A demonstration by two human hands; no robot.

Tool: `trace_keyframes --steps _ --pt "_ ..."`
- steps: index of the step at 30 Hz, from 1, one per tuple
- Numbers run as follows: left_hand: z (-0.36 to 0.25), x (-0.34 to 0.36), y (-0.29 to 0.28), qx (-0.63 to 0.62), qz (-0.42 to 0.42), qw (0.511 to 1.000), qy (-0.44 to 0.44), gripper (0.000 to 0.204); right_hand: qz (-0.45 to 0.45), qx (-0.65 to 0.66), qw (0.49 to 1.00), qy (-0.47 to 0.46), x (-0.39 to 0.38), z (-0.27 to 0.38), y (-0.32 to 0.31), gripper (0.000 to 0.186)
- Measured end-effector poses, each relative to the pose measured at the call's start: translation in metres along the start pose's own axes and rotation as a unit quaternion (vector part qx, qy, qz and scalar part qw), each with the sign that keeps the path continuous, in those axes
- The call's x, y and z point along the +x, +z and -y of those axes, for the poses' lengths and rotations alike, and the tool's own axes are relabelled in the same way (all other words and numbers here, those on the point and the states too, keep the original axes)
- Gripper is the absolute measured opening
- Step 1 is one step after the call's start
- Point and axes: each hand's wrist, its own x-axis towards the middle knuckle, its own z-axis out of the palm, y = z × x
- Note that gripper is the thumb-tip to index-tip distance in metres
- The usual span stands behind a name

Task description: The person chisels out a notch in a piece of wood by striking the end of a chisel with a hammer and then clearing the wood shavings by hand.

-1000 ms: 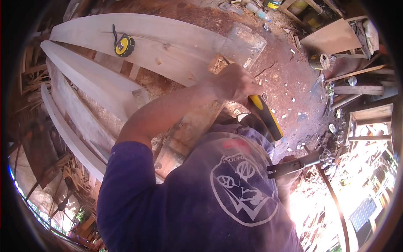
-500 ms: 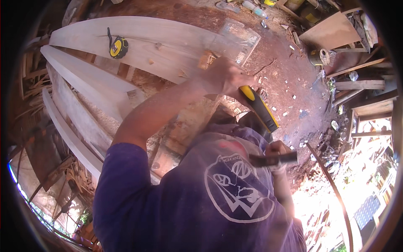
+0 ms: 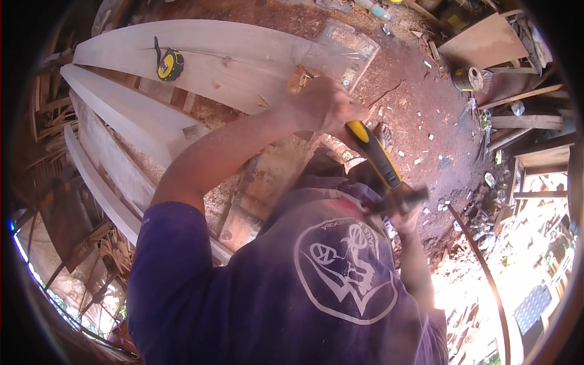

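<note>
My left hand [image 3: 331, 112] is closed on a chisel, whose yellow and black handle [image 3: 374, 152] slants down to the right. The chisel's blade is hidden by my hand. My right hand [image 3: 406, 220] grips a hammer [image 3: 417, 196], its dark head blurred and against or very near the handle's butt end. Left of my left hand lies a wide pale curved board [image 3: 243, 73], with a small orange-brown wood piece [image 3: 299, 79] by the hand. A yellow and black tape measure [image 3: 170, 65] rests on that board.
More curved pale boards [image 3: 121, 112] fan out on the left. Wood chips and small scraps [image 3: 417, 161] litter the reddish ground. On the right stand a metal can [image 3: 467, 79], a plywood sheet [image 3: 483, 42] and scrap timber [image 3: 526, 122]. A thin curved strip [image 3: 483, 267] stands at lower right.
The hammer in my right hand has moved up toward the chisel's butt end, closing the gap between them. My left hand keeps its hold on the chisel. The view has shifted slightly.
</note>
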Motion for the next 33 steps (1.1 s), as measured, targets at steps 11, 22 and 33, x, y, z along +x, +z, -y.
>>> trace_keyframes --steps 11,22,33 --pt "-0.002 -0.001 0.000 0.047 0.050 0.997 -0.023 0.052 0.048 -0.019 0.998 0.036 0.006 0.001 0.010 0.019" --pt "-0.001 0.000 -0.003 0.034 0.038 0.999 0.006 0.041 -0.047 -0.003 0.992 -0.118 0.012 -0.004 0.013 0.018" --pt "-0.002 0.002 -0.006 0.036 0.071 0.996 -0.043 0.056 0.014 0.000 0.999 -0.050 0.021 -0.001 0.009 0.017"
